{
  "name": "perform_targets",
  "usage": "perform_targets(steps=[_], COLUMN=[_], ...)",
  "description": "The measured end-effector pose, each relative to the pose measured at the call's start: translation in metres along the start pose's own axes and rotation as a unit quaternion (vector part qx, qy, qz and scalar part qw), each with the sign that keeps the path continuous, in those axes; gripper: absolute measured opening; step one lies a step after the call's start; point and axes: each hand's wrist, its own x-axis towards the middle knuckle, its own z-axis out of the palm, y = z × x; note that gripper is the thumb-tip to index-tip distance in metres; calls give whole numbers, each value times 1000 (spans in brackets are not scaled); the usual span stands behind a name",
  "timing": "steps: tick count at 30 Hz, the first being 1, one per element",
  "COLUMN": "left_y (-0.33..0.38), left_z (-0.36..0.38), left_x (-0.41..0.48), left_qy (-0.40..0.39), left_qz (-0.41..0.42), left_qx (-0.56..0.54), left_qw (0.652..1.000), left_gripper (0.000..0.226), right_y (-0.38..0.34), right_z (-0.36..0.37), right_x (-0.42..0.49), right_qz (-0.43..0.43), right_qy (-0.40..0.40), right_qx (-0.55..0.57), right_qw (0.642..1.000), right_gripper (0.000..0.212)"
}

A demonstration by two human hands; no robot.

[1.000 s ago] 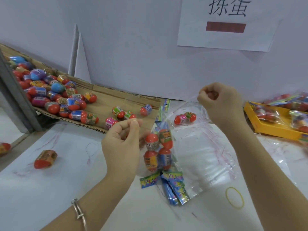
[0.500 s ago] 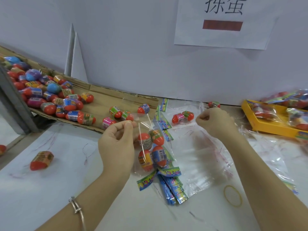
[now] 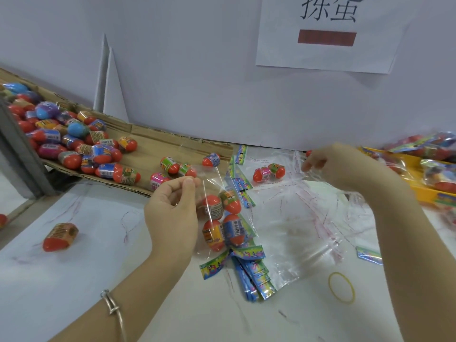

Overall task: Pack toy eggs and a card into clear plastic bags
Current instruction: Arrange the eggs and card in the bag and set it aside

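The top of a clear bag (image 3: 218,180) is pinched by the left hand (image 3: 172,213), between the thumb and the fingertips. The bag is held upright in front of the person. Four toy eggs (image 3: 213,233) are packed inside it, two above and two below. A bright strip that looks like a card (image 3: 247,227) is seen along the right side of the bag. It cannot be told if the bottom of the bag is touching the counter (image 3: 74,280).

A thin bit of plastic (image 3: 299,160) is pinched by the right hand (image 3: 345,169), and the fingers are curled in. It cannot be told if this bit is a loose strip or the edge of another bag. The two hands are held well apart.

Between the hands, a pile of empty bags (image 3: 296,230) is spread flat on the counter. A stack of cards (image 3: 255,277) is laid just below the held bag. Two loose eggs (image 3: 269,172) are left side by side behind the pile. A yellow rubber band (image 3: 341,287) is seen near the right arm.

To the left, a cardboard tray (image 3: 153,141) is filled with many more eggs. One lone egg (image 3: 60,236) is left lying on the counter, well apart from the tray. A silver bangle (image 3: 113,307) is worn on the left wrist. To the far right, a yellow tray (image 3: 419,191) is loaded with packed bags. A paper sign (image 3: 325,53) is stuck on the white wall behind.
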Motion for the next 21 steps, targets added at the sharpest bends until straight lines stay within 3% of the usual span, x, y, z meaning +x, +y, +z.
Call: perform_targets(steps=[3, 5, 8, 9, 12, 15, 18, 21], left_y=[0, 1, 2, 3, 4, 5, 6, 8], left_z=[0, 0, 0, 0, 1, 0, 1, 1], left_x=[0, 0, -2, -3, -4, -4, -4, -5], left_qy=[-1, -2, -5, -6, -9, -9, -20, -38], left_qz=[2, 6, 17, 20, 28, 31, 30, 20], left_qx=[3, 3, 0, -3, -7, -20, -30, -54], left_qw=[1000, 1000, 1000, 1000, 1000, 999, 999, 998], left_gripper=[10, 11, 17, 18, 16, 13, 12, 10], right_y=[-8, -10, -20, -24, -37, -51, -60, -66], right_z=[-4, -4, 0, 3, 20, 37, 51, 62], right_x=[-4, -5, -8, -10, -12, -13, -14, -17], right_qz=[-16, -27, -49, -63, -113, -116, -116, -127], right_qy=[103, 128, 54, 6, -143, -193, -218, -222], right_qx=[227, 319, 371, 357, 296, 351, 420, 470], right_qw=[968, 939, 926, 932, 938, 909, 873, 845], right_gripper=[43, 39, 13, 16, 64, 72, 61, 27])
